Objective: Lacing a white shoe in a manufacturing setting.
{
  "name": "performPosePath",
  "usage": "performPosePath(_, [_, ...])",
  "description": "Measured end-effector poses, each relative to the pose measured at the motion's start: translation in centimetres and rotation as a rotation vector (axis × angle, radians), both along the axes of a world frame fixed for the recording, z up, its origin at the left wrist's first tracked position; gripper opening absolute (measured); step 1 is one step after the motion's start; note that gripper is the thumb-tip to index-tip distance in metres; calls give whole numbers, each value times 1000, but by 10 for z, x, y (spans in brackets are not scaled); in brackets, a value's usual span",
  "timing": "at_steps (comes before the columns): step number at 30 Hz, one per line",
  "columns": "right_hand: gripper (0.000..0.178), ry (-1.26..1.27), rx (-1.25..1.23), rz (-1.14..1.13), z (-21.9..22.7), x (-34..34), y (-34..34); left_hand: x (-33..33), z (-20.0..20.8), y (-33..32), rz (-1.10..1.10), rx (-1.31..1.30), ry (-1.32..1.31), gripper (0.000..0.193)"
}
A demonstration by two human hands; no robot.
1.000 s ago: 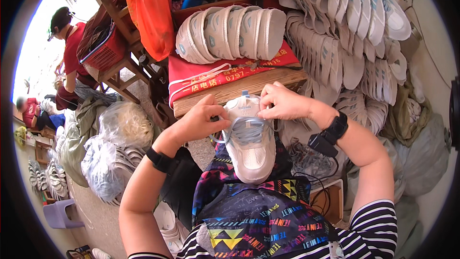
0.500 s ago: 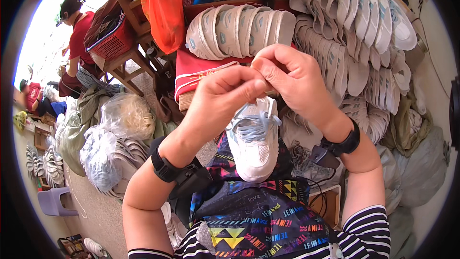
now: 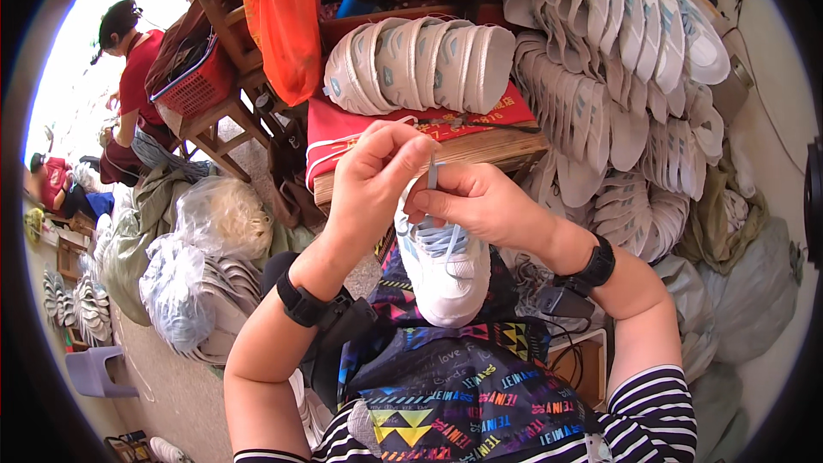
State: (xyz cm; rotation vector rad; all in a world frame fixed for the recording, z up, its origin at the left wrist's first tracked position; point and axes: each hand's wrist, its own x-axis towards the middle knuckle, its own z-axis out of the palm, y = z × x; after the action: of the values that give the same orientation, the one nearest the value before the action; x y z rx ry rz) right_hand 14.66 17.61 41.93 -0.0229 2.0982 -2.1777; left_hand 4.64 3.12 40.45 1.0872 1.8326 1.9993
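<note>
A white sneaker (image 3: 449, 285) rests on my lap over the dark patterned apron (image 3: 463, 386), its toe pointing toward me. Light blue laces (image 3: 442, 241) cross its tongue. One light blue lace end (image 3: 433, 173) rises between my hands above the shoe. My left hand (image 3: 377, 173) pinches its upper part between thumb and fingertips. Lower and to the right, my right hand (image 3: 480, 206) is closed on the same lace near the shoe opening, covering the upper eyelets. Black straps with small dark devices circle both my wrists.
Ahead stands a wooden bench (image 3: 446, 154) with a red cover and a row of nested beige shoe uppers (image 3: 420, 64). Stacks of grey-white uppers (image 3: 591, 103) rise at the right. Plastic bags (image 3: 182, 287) of parts lie left, beyond them a purple stool (image 3: 99, 370) and a person in red (image 3: 141, 81).
My hands, together above the shoe before, have come apart and lower. The right hand has dropped toward the laces, and a stretch of lace now shows between them.
</note>
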Motion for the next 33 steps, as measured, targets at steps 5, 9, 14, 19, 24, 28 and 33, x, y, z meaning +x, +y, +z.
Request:
performPosePath(5, [28,-31,132,62,13,13,14,-18,-31,11,-222,-580,71,15])
performPosePath(9, [28,1,143,46,7,26,25,-10,-39,25,-268,-788,632,20])
performPosePath(14, [30,51,101,-26,-10,32,37,8,-34,36,-112,-971,749,21])
performPosePath(19, [35,87,7,-137,-15,28,46,-3,-42,31,-86,-798,434,23])
performPosePath(24, [38,17,-177,-231,-23,29,53,-5,-41,-2,51,-505,535,15])
performPosePath(28, [36,-58,-256,-285,-31,30,69,-7,-30,-34,119,-534,787,10])
performPosePath(33, [26,-18,-205,-438,-46,25,86,-9,-29,-67,130,-583,802,7])
